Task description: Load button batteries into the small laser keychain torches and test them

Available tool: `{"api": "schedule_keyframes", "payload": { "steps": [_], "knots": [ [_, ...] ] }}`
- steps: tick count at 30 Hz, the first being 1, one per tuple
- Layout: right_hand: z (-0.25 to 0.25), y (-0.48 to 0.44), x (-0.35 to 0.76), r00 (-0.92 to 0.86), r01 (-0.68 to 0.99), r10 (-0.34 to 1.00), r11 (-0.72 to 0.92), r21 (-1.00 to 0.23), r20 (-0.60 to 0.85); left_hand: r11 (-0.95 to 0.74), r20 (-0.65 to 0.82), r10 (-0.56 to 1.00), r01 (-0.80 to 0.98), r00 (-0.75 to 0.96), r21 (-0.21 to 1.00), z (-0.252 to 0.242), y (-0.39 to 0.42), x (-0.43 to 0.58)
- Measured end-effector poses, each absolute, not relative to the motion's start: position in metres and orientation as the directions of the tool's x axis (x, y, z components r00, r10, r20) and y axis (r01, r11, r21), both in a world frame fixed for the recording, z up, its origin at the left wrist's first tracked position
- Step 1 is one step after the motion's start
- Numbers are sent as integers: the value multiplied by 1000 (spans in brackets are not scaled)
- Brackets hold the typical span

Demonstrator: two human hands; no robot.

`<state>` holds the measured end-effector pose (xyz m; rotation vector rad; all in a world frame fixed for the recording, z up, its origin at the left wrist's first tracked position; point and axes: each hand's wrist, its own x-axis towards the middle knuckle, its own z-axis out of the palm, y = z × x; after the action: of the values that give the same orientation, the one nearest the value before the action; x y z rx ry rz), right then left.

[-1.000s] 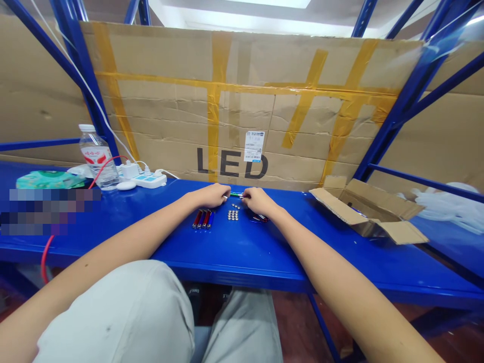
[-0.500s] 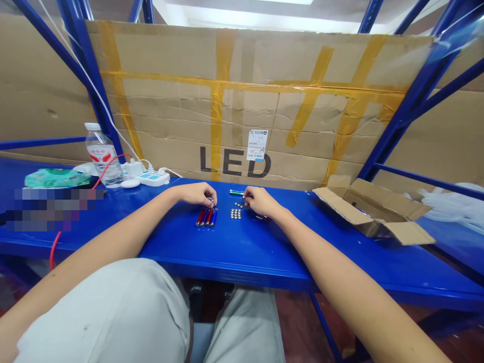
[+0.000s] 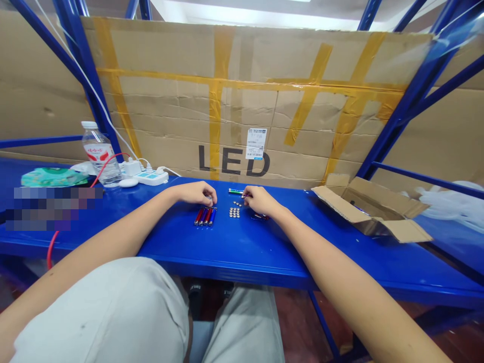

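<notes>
My left hand [image 3: 198,193] is closed in a pinch just above a row of slim red and blue metal tubes [image 3: 205,217] with silver ends. Whatever its fingertips hold is too small to make out. My right hand [image 3: 259,201] is also closed, thumb and fingers together, beside small silver button cells [image 3: 234,213] set out in rows. A few loose button cells [image 3: 237,203] lie just behind those rows. Near the right fingertips is a green tube [image 3: 235,191] with a silver end. More small shiny pieces [image 3: 260,217] are partly hidden under my right hand.
An opened cardboard box [image 3: 372,209] stands on the blue table [image 3: 227,252] at the right. On the left are a water bottle [image 3: 101,156], a white power strip [image 3: 151,176] and a green packet [image 3: 55,177]. A large cardboard panel [image 3: 170,116] rises behind.
The whole view has shifted slightly. Both hands stay in nearly the same places, still pinched, and the tubes and button cells look unchanged.
</notes>
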<state>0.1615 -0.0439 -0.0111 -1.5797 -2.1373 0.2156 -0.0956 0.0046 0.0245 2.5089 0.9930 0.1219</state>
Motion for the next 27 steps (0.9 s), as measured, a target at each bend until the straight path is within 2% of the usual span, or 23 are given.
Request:
{"api": "schedule_keyframes", "payload": {
  "steps": [13,22,27],
  "knots": [
    [-11,-43,161,-231,863,931,330,-383,282,-607,-76,674,610,735,509,19,7,-97],
    [-13,-41,161,-229,854,929,336,-398,291,-689,166,692,574,703,442,14,9,-81],
    [-14,-39,160,-250,812,920,369,-453,301,-747,196,650,571,734,339,9,14,-49]
  ]
}}
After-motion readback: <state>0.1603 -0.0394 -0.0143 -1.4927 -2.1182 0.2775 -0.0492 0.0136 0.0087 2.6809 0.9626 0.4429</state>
